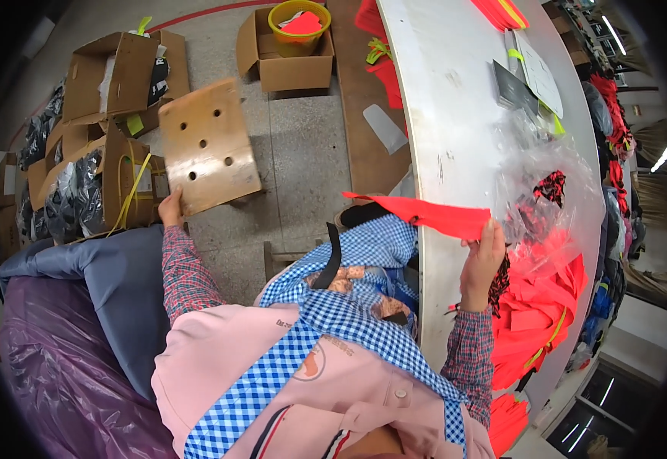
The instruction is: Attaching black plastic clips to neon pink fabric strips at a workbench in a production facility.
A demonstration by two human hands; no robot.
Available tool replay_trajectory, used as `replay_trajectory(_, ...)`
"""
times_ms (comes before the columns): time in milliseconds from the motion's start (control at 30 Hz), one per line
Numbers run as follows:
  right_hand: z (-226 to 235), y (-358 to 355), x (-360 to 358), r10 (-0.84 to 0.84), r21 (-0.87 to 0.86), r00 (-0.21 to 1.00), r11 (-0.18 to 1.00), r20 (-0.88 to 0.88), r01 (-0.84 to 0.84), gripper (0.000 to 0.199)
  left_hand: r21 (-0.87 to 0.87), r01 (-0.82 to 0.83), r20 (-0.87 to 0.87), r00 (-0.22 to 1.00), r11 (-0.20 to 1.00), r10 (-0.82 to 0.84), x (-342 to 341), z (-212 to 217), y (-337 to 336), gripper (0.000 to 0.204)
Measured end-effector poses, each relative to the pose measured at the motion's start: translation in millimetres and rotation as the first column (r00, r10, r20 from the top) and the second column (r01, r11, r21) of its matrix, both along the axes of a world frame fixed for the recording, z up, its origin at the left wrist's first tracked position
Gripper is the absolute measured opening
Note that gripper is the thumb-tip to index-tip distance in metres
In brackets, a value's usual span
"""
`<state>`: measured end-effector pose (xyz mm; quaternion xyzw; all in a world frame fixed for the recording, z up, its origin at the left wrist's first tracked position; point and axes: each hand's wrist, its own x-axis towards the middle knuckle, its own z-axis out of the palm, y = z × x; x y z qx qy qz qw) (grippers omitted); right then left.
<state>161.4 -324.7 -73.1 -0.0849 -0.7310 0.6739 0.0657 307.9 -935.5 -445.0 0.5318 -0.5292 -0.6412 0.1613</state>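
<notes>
Right hand (pixel 483 249) raised, pinching red fabric piece (pixel 425 215); left hand (pixel 170 208) outstretched, gripping wooden board (pixel 208 147) edge.

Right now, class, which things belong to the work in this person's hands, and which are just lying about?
In hand:
- left hand grips the wooden seat board with holes
- right hand holds up a red fabric piece

Lying about:
- clear plastic bag on the white table
- open cardboard boxes
- yellow bucket
- orange garments
</notes>
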Motion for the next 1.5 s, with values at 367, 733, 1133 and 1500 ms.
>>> replay_trajectory(367, 5, 4, -36, 0.212, 0.042, 0.977, 0.977, -0.028, -0.210, 0.024, -0.618, 0.107, 0.675, 0.579, 0.779, 0.457, -4, 121, 44, 0.048)
replay_trajectory(733, -70, -98, -254, 0.453, 0.325, 0.886, 0.826, 0.101, -0.460, 0.023, -0.659, 0.374, 0.293, 0.927, 0.652, -0.235, -294, 19, 77, 0.069)
replay_trajectory(1133, -109, -101, -301, 0.384, 0.681, 0.916, 0.642, 0.113, -0.353, 0.036, -0.334, 0.286, 0.147, 0.957, 0.898, -0.250, -690, -124, 111, 0.055)
replay_trajectory(1500, -131, -52, -283, 0.606, 0.775, 0.778, 0.568, -0.166, -0.278, 0.014, 0.339, 0.053, -0.210, 0.978, 0.939, 0.021, -780, -210, 47, 0.035)
